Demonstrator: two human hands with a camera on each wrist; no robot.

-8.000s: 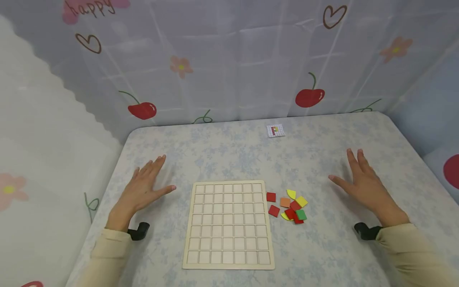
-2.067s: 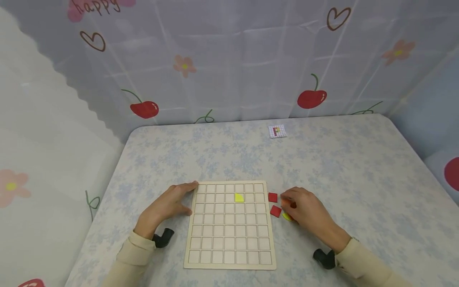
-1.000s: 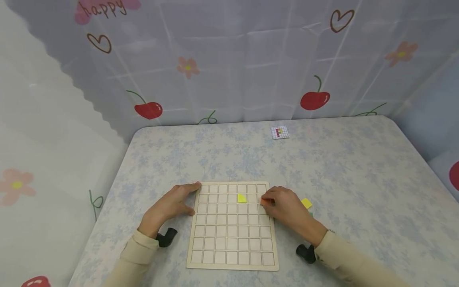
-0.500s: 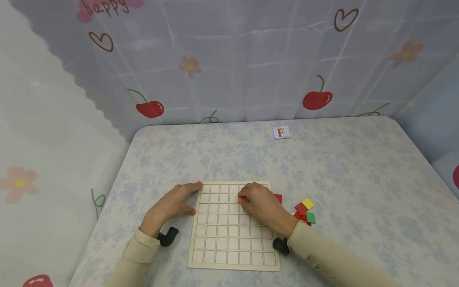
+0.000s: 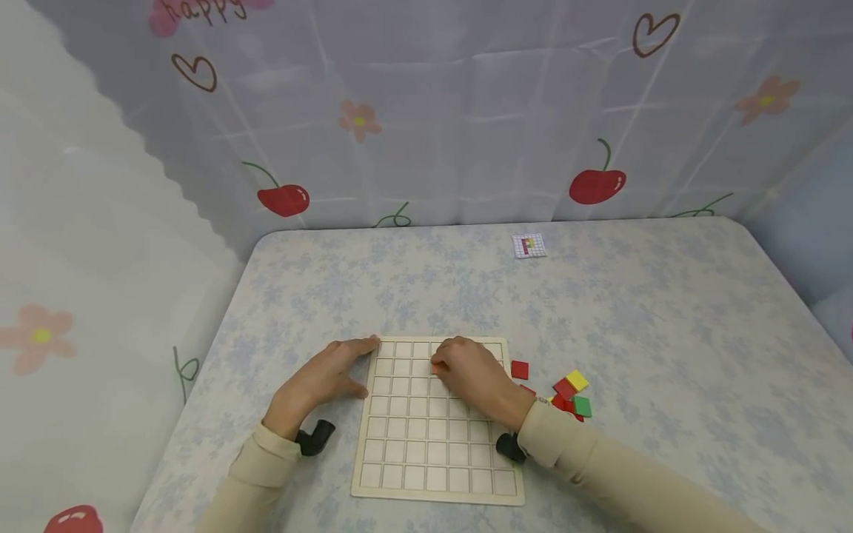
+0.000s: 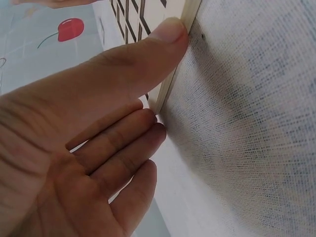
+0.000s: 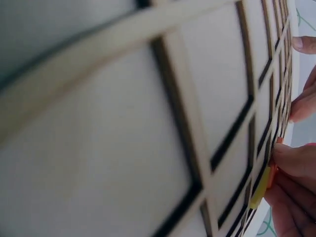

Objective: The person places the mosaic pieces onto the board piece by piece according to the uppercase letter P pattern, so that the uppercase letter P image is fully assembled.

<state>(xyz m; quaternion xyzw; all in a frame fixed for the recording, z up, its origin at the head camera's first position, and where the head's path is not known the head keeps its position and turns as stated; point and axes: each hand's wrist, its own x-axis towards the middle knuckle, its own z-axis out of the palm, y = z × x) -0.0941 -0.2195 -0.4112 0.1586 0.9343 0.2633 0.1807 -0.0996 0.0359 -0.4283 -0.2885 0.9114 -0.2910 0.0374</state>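
Note:
A pale wooden grid board (image 5: 436, 495) lies flat on the table. My left hand (image 5: 320, 381) rests against its left edge, thumb and fingertips touching the rim near the far corner. Between thumb and fingers my right hand (image 5: 474, 379) pinches an orange square tile (image 5: 436, 367) over a cell in the second row from the far side. In the right wrist view a yellow quarter-round tile (image 7: 260, 190) sits in the grid beside the orange one; in the head view my right hand hides it.
Right of the board lie loose tiles: a red square (image 5: 520, 370), a yellow square (image 5: 577, 380), a green square (image 5: 582, 407) and several more red ones, partly behind the right sleeve. A small pattern card (image 5: 529, 246) lies near the table's far edge.
My right hand has picked the orange tile from the pile and carried it left over the board, to beside the yellow piece set earlier. The left hand came to the board's edge and stays there.

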